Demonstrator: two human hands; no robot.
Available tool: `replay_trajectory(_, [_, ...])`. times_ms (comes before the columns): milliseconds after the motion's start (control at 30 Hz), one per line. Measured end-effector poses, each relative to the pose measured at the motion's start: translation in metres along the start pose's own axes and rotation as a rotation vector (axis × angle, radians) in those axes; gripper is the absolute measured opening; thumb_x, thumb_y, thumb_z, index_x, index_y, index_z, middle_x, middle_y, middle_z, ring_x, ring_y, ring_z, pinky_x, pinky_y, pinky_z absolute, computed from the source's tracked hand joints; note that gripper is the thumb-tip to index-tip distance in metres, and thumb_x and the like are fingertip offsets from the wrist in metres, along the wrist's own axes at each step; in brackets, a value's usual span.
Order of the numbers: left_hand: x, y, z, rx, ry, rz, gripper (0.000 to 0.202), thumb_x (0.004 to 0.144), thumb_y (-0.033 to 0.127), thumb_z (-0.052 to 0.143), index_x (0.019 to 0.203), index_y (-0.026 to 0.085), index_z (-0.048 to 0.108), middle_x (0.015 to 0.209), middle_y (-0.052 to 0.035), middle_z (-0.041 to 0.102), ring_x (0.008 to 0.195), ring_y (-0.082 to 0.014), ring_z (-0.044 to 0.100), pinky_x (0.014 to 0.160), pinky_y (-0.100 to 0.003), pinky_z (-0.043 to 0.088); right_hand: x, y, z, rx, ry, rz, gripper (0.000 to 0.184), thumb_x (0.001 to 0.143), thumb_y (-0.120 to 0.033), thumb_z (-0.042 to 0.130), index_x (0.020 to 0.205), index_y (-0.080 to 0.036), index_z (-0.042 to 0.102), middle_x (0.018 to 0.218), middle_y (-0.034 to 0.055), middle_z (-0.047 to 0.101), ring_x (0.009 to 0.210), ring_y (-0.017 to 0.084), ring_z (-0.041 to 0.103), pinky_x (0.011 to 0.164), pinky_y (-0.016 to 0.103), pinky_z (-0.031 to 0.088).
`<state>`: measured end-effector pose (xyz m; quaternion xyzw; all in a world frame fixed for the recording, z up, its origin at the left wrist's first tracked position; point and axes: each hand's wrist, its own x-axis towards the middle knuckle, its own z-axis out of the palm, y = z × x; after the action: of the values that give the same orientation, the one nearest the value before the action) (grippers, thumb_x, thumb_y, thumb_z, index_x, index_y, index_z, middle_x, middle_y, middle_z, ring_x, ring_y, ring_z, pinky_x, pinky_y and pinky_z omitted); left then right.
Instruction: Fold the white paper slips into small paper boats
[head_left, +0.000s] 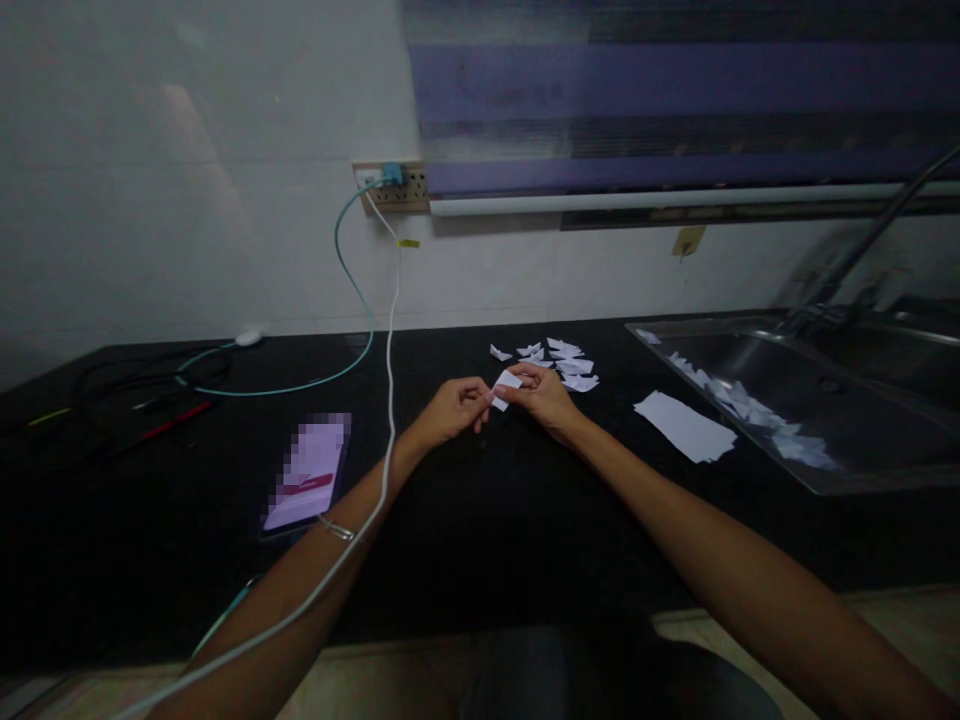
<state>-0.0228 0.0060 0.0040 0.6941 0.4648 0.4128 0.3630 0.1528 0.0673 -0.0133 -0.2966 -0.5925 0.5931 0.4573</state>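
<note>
A small folded piece of white paper (508, 388) is held between my two hands above the dark countertop (480, 540). My left hand (456, 408) pinches its left edge with thumb and fingertips. On the paper's right side, my right hand (546, 398) grips it, thumb on the near face and fingers behind. Just beyond my hands lies a group of small folded paper boats (576, 367). To the right of my right hand rests a stack of white paper sheets (684, 427), slightly fanned out.
More folded papers (750, 410) line the left edge of the metal sink (885, 440), under a faucet (840, 260). A phone (309, 475) lies left of my left forearm. A white cable (390, 400) crosses that forearm from the wall socket (405, 188). Dark cables and a red pen-like item (178, 420) lie far left.
</note>
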Motion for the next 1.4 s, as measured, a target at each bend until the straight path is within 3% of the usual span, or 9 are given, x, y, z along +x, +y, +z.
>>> replay_trajectory(300, [0.0, 0.002, 0.0, -0.02, 0.065, 0.009, 0.037, 0.084, 0.049, 0.065, 0.074, 0.014, 0.059, 0.063, 0.0004, 0.061, 0.05, -0.0082, 0.053, 0.049, -0.019, 0.041, -0.002, 0.0, 0.0, 0.096, -0.018, 0.033, 0.041, 0.056, -0.029, 0.088, 0.09, -0.02, 0.067, 0.08, 0.0014, 0.073, 0.068, 0.015, 0.066, 0.069, 0.03, 0.054])
replay_trajectory(733, [-0.001, 0.002, 0.0, -0.037, 0.035, 0.03, 0.044, 0.085, 0.057, 0.062, 0.07, 0.016, 0.055, 0.056, 0.0026, 0.056, 0.049, -0.009, 0.053, 0.05, -0.02, 0.042, -0.006, -0.01, 0.001, 0.016, 0.041, 0.066, 0.038, 0.053, -0.032, 0.089, 0.081, -0.017, 0.068, 0.071, 0.0019, 0.072, 0.06, 0.015, 0.065, 0.064, 0.029, 0.052])
replay_trajectory(967, [0.003, -0.003, 0.0, -0.137, 0.052, 0.031, 0.042, 0.081, 0.055, 0.067, 0.07, 0.015, 0.059, 0.056, 0.0023, 0.058, 0.048, -0.0088, 0.053, 0.049, -0.02, 0.041, -0.006, -0.017, 0.001, -0.083, 0.084, 0.018, 0.036, 0.05, -0.033, 0.091, 0.075, -0.018, 0.069, 0.071, 0.0043, 0.074, 0.062, 0.02, 0.067, 0.064, 0.034, 0.054])
replay_trajectory(1067, [0.006, -0.005, 0.0, -0.19, 0.032, -0.073, 0.049, 0.086, 0.06, 0.056, 0.068, 0.015, 0.061, 0.053, 0.0001, 0.059, 0.045, -0.0096, 0.053, 0.046, -0.021, 0.037, -0.005, -0.018, 0.003, -0.128, 0.131, -0.075, 0.031, 0.054, -0.034, 0.089, 0.072, -0.019, 0.069, 0.072, 0.0047, 0.074, 0.066, 0.022, 0.069, 0.065, 0.036, 0.055])
replay_trajectory(1200, [0.008, -0.005, -0.003, -0.169, -0.083, -0.198, 0.069, 0.093, 0.067, 0.031, 0.06, 0.014, 0.06, 0.046, -0.0028, 0.056, 0.041, -0.0098, 0.051, 0.043, -0.022, 0.029, -0.008, -0.014, 0.006, -0.281, 0.15, -0.32, 0.014, 0.068, -0.032, 0.081, 0.071, -0.021, 0.073, 0.077, 0.0044, 0.075, 0.076, 0.023, 0.069, 0.077, 0.04, 0.055])
replay_trajectory(1300, [0.009, -0.009, -0.006, -0.179, -0.076, -0.167, 0.06, 0.09, 0.064, 0.043, 0.062, 0.014, 0.059, 0.049, -0.0018, 0.056, 0.043, -0.0094, 0.052, 0.043, -0.022, 0.027, -0.012, -0.01, 0.008, -0.351, 0.045, -0.465, 0.002, 0.075, -0.025, 0.074, 0.075, -0.025, 0.076, 0.084, 0.0043, 0.076, 0.085, 0.023, 0.069, 0.087, 0.043, 0.054])
replay_trajectory(1400, [0.01, -0.015, -0.007, -0.205, -0.024, -0.102, 0.053, 0.088, 0.063, 0.052, 0.067, 0.015, 0.057, 0.054, -0.0006, 0.057, 0.046, -0.0092, 0.052, 0.043, -0.021, 0.028, -0.014, -0.01, 0.009, -0.432, -0.033, -0.578, 0.012, 0.078, -0.017, 0.069, 0.077, -0.027, 0.075, 0.09, 0.0034, 0.076, 0.096, 0.024, 0.067, 0.096, 0.047, 0.049])
